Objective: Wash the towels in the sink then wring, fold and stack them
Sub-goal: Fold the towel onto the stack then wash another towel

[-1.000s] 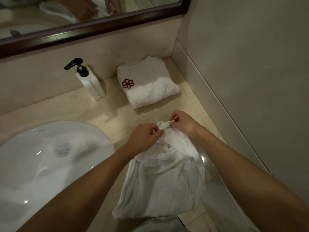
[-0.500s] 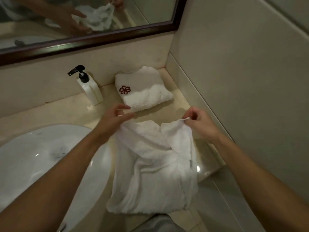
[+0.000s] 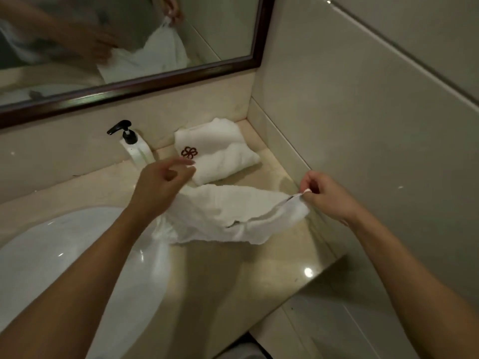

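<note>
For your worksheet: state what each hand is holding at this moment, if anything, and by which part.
The right hand pinches the loose white towel by its corner. The left hand is blurred above the towel's other end; whether it holds anything cannot be told.

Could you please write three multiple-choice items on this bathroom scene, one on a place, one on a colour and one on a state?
1. Where does the folded towel lie?
A. In the sink
B. On the counter in the corner by the wall, right of the soap dispenser
C. Over the mirror frame

2. What colour is the flower emblem on the folded towel?
A. Dark red
B. Blue
C. Green

3. How is the loose towel held?
A. Rolled up in both fists
B. Lying flat, untouched
C. Pinched at one corner by the right hand

Answers:
1 B: it sits in the counter's back corner, clear of the sink.
2 A: the stitching shows dark red on white.
3 C: the right thumb and finger nip a corner; whether the left hand grips it is unclear.
</note>
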### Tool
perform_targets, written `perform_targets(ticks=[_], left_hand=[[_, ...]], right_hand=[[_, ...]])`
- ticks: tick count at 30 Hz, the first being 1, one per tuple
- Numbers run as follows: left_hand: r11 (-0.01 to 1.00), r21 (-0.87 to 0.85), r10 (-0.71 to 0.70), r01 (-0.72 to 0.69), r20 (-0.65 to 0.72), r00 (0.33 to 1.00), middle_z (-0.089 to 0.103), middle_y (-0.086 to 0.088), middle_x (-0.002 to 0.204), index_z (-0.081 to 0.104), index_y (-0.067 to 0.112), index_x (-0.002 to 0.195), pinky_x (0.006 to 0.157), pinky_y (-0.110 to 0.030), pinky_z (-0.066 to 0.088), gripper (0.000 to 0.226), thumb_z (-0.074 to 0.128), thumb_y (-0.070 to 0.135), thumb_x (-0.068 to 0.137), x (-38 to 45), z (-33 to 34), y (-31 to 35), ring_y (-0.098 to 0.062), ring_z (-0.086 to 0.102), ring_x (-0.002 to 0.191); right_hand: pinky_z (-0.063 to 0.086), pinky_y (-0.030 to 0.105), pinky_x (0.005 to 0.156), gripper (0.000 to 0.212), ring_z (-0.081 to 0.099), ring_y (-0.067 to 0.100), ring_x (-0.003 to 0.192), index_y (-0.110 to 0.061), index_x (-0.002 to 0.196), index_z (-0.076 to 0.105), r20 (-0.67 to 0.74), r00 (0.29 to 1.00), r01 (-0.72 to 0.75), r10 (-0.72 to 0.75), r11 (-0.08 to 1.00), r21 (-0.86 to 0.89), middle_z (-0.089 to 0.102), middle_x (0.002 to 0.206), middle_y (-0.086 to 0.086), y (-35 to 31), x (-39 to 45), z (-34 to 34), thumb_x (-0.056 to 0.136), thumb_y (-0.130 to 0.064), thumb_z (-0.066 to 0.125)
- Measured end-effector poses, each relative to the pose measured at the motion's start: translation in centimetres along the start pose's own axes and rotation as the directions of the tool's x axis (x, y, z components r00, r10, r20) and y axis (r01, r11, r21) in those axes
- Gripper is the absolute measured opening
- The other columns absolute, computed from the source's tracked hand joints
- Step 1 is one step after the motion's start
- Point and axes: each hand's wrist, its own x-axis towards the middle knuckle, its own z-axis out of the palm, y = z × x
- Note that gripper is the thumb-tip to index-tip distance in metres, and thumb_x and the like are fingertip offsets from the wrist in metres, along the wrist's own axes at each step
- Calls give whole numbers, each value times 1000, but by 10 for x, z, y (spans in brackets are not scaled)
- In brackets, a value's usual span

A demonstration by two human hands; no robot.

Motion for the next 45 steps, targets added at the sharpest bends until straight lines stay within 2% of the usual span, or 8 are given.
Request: perform_targets(ticks=[6, 16, 22, 28, 34, 38, 42, 45], left_hand=[[918, 197, 267, -345, 337, 903, 43, 22, 59, 64, 29, 126, 54, -16, 31, 43, 65, 50, 88, -2, 64, 50, 3, 42, 52], [933, 33, 292, -358, 513, 807, 60, 1, 61, 75, 19, 94, 52, -32, 39, 25, 60, 40, 95, 9, 104, 76, -15, 48, 52], [968, -86, 250, -238, 452, 856, 66, 3, 68, 76, 16, 96, 62, -31, 46, 19, 60, 27, 96, 14, 92, 69, -14, 57, 61], [953, -52, 287, -298, 472, 834, 65, -6, 67, 75, 23, 99, 57, -32, 43, 20, 57, 31, 97, 14, 90, 67, -20, 54, 58], [970, 10, 226, -243, 334, 915, 70, 1, 74, 74, 23, 103, 65, -37, 54, 20, 58, 33, 96, 18, 74, 78, -17, 63, 64], [982, 152, 92, -111, 123, 988, 57, 6, 72, 63, 30, 104, 56, -21, 41, 22, 63, 48, 89, 32, 39, 87, -8, 51, 63], [966, 255, -16, -29, 175, 984, 56, 2, 97, 54, 26, 116, 64, -27, 48, 39, 72, 40, 84, 41, -17, 84, -14, 57, 81], [939, 339, -19, -63, 232, 972, 59, 2, 95, 55, 23, 119, 66, -27, 45, 39, 73, 27, 85, 34, -57, 74, -13, 57, 80]], right_hand=[[51, 37, 76, 21, 63, 23, 84, -16, 88, 58, -102, 960, 253, -259, 965, -63, 67, 88, 4, -27, -12, 8, 91, 5, 54], [51, 34, 86, 30, 61, 5, 110, -24, 83, 57, -186, 958, 248, -217, 955, 161, 67, 109, -7, -27, -35, 8, 92, 5, 57], [48, 50, 75, 25, 64, 9, 92, -17, 82, 58, -153, 973, 204, -171, 951, 231, 68, 95, -8, -29, -35, 20, 88, 7, 58], [43, 17, 64, 29, 65, 10, 90, -25, 77, 57, -225, 956, 234, -187, 950, 206, 72, 97, -7, -44, -24, 27, 87, 2, 62], [47, 13, 68, 34, 61, 2, 75, -28, 77, 57, -373, 911, 228, -176, 969, 99, 65, 81, -11, -42, -12, 19, 87, 4, 60], [48, 23, 70, 19, 62, 14, 74, -16, 106, 67, -482, 855, 209, -193, 978, -21, 65, 83, -9, -39, 3, -9, 94, -5, 59], [51, 37, 87, 27, 68, 28, 92, -9, 116, 70, -486, 835, 187, -259, 964, -191, 73, 103, 12, -42, 10, -42, 95, -4, 55], [45, 35, 78, 20, 66, 36, 89, -3, 105, 70, -497, 801, 181, -332, 927, -328, 72, 96, 19, -50, 0, -67, 92, 2, 55]])
